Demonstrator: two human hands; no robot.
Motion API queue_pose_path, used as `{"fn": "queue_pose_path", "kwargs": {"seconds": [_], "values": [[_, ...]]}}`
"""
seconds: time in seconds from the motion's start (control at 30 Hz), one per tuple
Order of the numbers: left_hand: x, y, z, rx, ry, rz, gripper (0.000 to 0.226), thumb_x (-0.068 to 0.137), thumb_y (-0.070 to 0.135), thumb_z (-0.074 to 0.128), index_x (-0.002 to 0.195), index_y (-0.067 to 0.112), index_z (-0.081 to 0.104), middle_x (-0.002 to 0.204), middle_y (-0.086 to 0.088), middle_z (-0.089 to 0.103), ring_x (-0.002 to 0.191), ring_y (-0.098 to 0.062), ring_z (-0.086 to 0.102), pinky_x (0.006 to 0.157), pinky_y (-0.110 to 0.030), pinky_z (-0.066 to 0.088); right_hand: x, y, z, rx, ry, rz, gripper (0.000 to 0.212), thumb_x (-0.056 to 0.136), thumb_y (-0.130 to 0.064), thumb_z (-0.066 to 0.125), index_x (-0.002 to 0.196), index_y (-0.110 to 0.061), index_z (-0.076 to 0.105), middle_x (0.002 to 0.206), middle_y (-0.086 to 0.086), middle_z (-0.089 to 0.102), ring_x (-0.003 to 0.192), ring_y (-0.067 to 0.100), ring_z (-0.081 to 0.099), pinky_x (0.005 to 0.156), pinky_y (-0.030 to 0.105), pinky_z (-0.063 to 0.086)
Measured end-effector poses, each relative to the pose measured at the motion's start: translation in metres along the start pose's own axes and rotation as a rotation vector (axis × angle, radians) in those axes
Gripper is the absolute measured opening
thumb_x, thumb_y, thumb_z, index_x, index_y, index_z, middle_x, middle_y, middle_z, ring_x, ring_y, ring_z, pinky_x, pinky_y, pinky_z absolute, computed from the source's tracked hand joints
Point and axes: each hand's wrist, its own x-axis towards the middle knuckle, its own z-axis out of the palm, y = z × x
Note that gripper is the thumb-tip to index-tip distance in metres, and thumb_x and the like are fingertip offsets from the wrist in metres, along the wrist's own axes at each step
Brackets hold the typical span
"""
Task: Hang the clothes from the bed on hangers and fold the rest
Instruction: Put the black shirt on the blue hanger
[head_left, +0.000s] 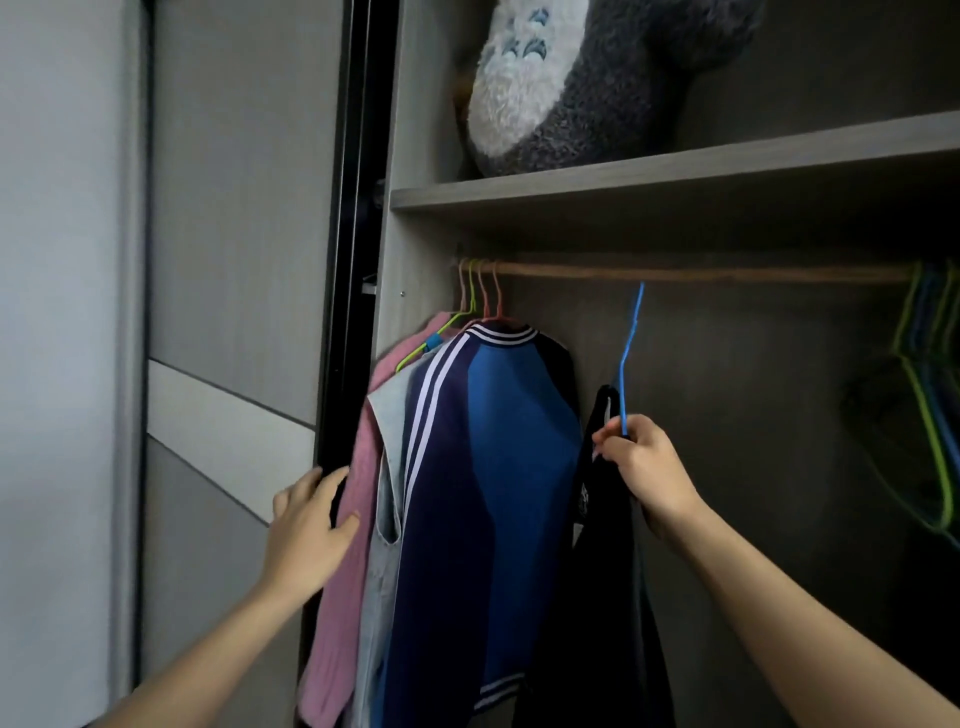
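Right hand (644, 467) pinches blue hanger (629, 358), black garment (597, 571) hanging off it, at 3 o'clock of striped blue jacket (493, 467). Hook tip points to 12, just under rod (727, 272). Left hand (311, 525), fingers spread, rests on pink garment (363, 457) at jacket's 9 o'clock.

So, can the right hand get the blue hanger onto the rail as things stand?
Probably yes: the right hand holds the blue hanger just under the rail, and that stretch of rail is bare.
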Motion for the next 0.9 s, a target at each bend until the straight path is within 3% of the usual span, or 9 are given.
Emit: {"fn": "queue_pose_path", "kwargs": {"seconds": [0.17, 0.3, 0.47, 0.57, 0.7, 0.8, 0.9], "values": [[0.078, 0.004, 0.014, 0.059, 0.125, 0.116, 0.060, 0.088, 0.018, 0.058, 0.143, 0.018, 0.036, 0.153, -0.014, 0.023, 0.138, -0.030, 0.015, 0.109, -0.045, 0.021, 0.064, -0.003, 0.027, -0.004, 0.064, -0.020, 0.010, 0.086, 0.000, 0.048, 0.095, -0.004, 0.052, 0.080, 0.013, 0.052, 0.075, 0.025, 0.049, 0.069, 0.036, 0.039], [0.149, 0.005, 0.019, 0.081, 0.221, 0.243, 0.061, 0.084, 0.015, 0.063, 0.141, 0.014, 0.041, 0.154, -0.018, 0.019, 0.142, -0.034, 0.011, 0.105, -0.056, 0.022, 0.110, -0.006, 0.052, -0.091, 0.125, -0.072, 0.012, 0.086, -0.002, 0.049, 0.095, -0.006, 0.054, 0.076, 0.007, 0.053, 0.065, 0.016, 0.048, 0.058, 0.028, 0.037], [0.235, 0.006, 0.026, 0.190, 0.378, 0.428, 0.072, 0.065, 0.006, 0.079, 0.132, 0.003, 0.052, 0.143, -0.033, 0.031, 0.132, -0.053, 0.027, 0.095, -0.069, 0.029, 0.174, -0.021, 0.086, -0.184, 0.152, -0.123, 0.011, 0.085, -0.001, 0.051, 0.083, -0.012, 0.050, 0.065, 0.003, 0.050, 0.055, 0.015, 0.045, 0.051, 0.026, 0.034], [0.258, -0.005, 0.043, 0.295, 0.458, 0.508, 0.075, 0.057, 0.011, 0.084, 0.127, 0.003, 0.056, 0.139, -0.034, 0.038, 0.128, -0.056, 0.029, 0.093, -0.070, 0.031, 0.202, -0.026, 0.098, -0.292, 0.145, -0.147, 0.020, 0.085, 0.002, 0.051, 0.074, -0.015, 0.046, 0.058, 0.001, 0.047, 0.047, 0.010, 0.042, 0.041, 0.017, 0.032], [0.272, -0.019, 0.060, 0.422, 0.577, 0.602, 0.056, 0.080, 0.028, 0.053, 0.133, 0.012, 0.052, 0.142, -0.030, 0.036, 0.132, -0.055, 0.021, 0.099, -0.065, 0.029, 0.233, -0.031, 0.118, -0.431, 0.109, -0.138, 0.030, 0.080, 0.007, 0.048, 0.057, -0.012, 0.042, 0.044, -0.004, 0.039, 0.032, 0.003, 0.034, 0.034, 0.014, 0.024], [0.275, -0.019, 0.066, 0.414, 0.624, 0.612, 0.060, 0.079, 0.031, 0.057, 0.136, 0.013, 0.048, 0.143, -0.029, 0.035, 0.134, -0.055, 0.014, 0.101, -0.065, 0.024, 0.258, -0.033, 0.132, -0.476, 0.081, -0.108, 0.033, 0.078, 0.009, 0.046, 0.053, -0.011, 0.039, 0.045, 0.000, 0.034, 0.043, 0.013, 0.032, 0.038, 0.018, 0.023], [0.274, -0.020, 0.066, 0.414, 0.646, 0.632, 0.059, 0.079, 0.035, 0.047, 0.133, 0.013, 0.051, 0.142, -0.028, 0.039, 0.133, -0.055, 0.015, 0.100, -0.065, 0.027, 0.280, -0.026, 0.146, -0.541, 0.040, -0.063, 0.036, 0.083, 0.006, 0.044, 0.053, -0.012, 0.038, 0.054, 0.004, 0.036, 0.050, 0.015, 0.034, 0.046, 0.024, 0.027]]}}
